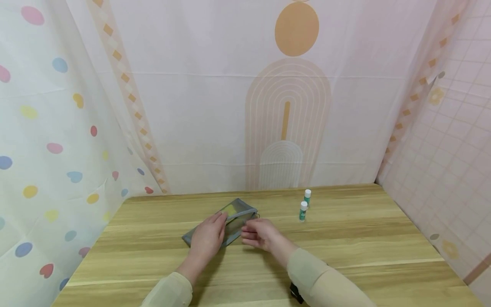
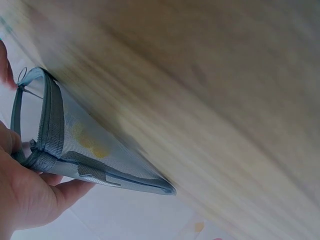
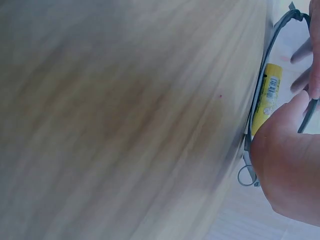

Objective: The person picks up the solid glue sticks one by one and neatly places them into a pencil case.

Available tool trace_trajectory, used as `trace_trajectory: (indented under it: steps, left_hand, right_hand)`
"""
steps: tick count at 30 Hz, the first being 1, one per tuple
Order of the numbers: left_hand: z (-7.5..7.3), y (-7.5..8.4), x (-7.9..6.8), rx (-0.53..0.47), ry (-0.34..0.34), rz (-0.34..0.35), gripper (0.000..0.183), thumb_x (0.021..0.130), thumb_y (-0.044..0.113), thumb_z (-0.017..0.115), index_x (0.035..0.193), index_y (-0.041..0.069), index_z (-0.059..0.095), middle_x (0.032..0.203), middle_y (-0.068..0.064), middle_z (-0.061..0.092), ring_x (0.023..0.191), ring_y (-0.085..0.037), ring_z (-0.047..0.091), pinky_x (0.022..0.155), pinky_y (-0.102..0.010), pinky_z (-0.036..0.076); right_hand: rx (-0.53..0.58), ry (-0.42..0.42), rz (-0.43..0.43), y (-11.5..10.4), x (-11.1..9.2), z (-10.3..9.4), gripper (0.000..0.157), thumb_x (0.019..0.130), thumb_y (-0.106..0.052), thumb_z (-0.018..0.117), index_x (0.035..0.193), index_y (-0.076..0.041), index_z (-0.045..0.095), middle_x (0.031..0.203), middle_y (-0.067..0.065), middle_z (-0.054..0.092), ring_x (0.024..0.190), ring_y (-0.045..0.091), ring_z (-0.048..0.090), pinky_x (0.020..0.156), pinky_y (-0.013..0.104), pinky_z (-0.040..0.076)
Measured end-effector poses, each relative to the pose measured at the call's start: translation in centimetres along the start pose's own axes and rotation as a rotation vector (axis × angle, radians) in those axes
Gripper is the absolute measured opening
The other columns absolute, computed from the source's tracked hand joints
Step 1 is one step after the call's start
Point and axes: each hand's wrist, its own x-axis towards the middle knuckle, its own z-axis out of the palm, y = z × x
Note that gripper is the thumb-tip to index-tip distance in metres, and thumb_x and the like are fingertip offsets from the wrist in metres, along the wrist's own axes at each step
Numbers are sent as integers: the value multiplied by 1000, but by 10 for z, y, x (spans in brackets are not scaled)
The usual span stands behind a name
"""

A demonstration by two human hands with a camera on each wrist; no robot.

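Note:
A grey mesh zip pouch (image 1: 238,226) lies tilted on the table, its mouth spread toward the right. My left hand (image 1: 209,234) grips its upper edge, with fingers on either side of the zip (image 2: 42,155). Inside the pouch lies a yellow stick (image 3: 267,97) with a barcode label, visible through the mesh as a yellow blur in the left wrist view. At the mouth, beside the pouch's small ring (image 3: 246,175), my right hand (image 1: 262,234) has loosely bent fingers and no object visible in it. Its fingertips are partly hidden in the wrist views.
Two green glue sticks with white caps, a front one (image 1: 303,212) and a rear one (image 1: 307,197), stand at the back right of the wooden table (image 1: 364,238). A small black object (image 1: 296,293) shows beneath the right forearm. Patterned curtains (image 1: 203,128) hang behind and at both sides.

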Motion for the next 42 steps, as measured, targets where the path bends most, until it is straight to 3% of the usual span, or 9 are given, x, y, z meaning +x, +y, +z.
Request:
trace_trajectory:
  steps: [10, 20, 31, 36, 42]
  left_hand:
    - [0, 1, -1, 0, 14, 9, 31, 93, 7, 67, 123, 2, 67, 120, -19, 67, 106, -37, 66, 87, -51, 56]
    - [-1, 1, -1, 2, 24, 16, 30, 94, 7, 66, 123, 1, 67, 120, -19, 67, 106, -37, 66, 87, -51, 56]
    - [-1, 1, -1, 4, 49, 37, 30, 92, 6, 68, 122, 0, 68, 118, -19, 68, 104, -37, 66, 87, -50, 56]
    - [0, 0, -1, 1, 51, 35, 30, 92, 6, 67, 122, 0, 68, 118, -20, 68, 104, -37, 66, 86, -51, 56]
    - [1, -1, -1, 0, 54, 36, 30, 93, 7, 67, 122, 1, 68, 118, -20, 67, 104, -38, 66, 86, -52, 56]
  right_hand:
    - [-26, -23, -7, -4, -7, -14, 33, 101, -11, 56, 127, 9, 53, 98, 9, 72, 80, 13, 68, 78, 31, 60]
    - [-105, -74, -48, -8, -15, -23, 39, 103, -15, 52, 135, 8, 50, 106, 8, 71, 81, 8, 66, 76, 26, 56]
    - [-95, -107, -91, -17, -23, -32, 39, 102, -12, 53, 135, 9, 48, 99, 2, 70, 81, 7, 65, 74, 24, 54]
    - [-118, -119, -143, -22, -25, -37, 36, 101, -11, 55, 131, 8, 51, 96, 1, 70, 85, 10, 66, 80, 28, 53]
    - [-158, -117, -207, -27, -28, -43, 39, 101, -13, 56, 132, 11, 50, 108, 10, 68, 92, 15, 66, 93, 39, 53]
